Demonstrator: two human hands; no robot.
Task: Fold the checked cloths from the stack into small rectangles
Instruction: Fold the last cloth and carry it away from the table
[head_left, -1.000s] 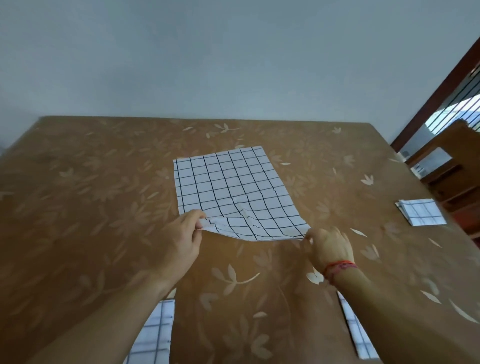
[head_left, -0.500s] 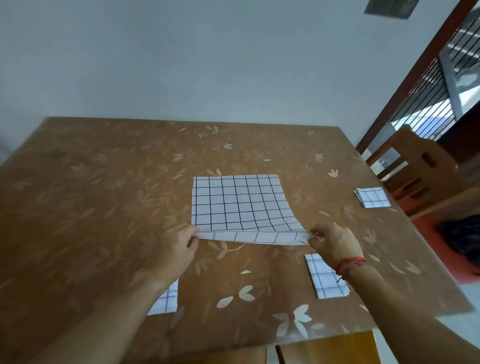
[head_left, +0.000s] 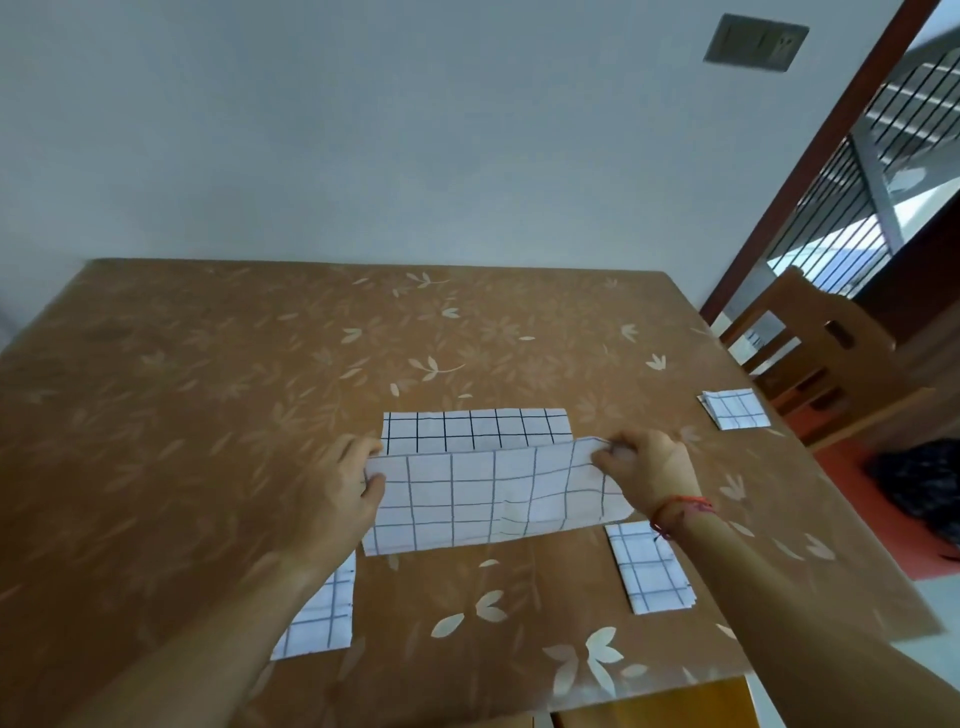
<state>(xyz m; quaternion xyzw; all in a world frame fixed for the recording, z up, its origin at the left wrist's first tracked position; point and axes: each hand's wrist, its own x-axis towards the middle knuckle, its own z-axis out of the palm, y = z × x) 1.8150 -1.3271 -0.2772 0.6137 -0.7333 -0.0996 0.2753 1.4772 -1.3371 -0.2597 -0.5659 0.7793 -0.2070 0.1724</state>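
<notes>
While left hand (head_left: 337, 486) and right hand (head_left: 644, 467) pinch corners, thin checked cloth (head_left: 493, 499) lies half-folded, rectangular.

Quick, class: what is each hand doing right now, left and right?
Left hand: pinches the left corner of the checked cloth.
Right hand: pinches the same cloth's right corner.

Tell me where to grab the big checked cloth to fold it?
Pinch the checked cloth at both corners of its lifted edge, from either side, as the left hand and right hand do. It's wide and floppy; one grip would likely let it sag.
</notes>
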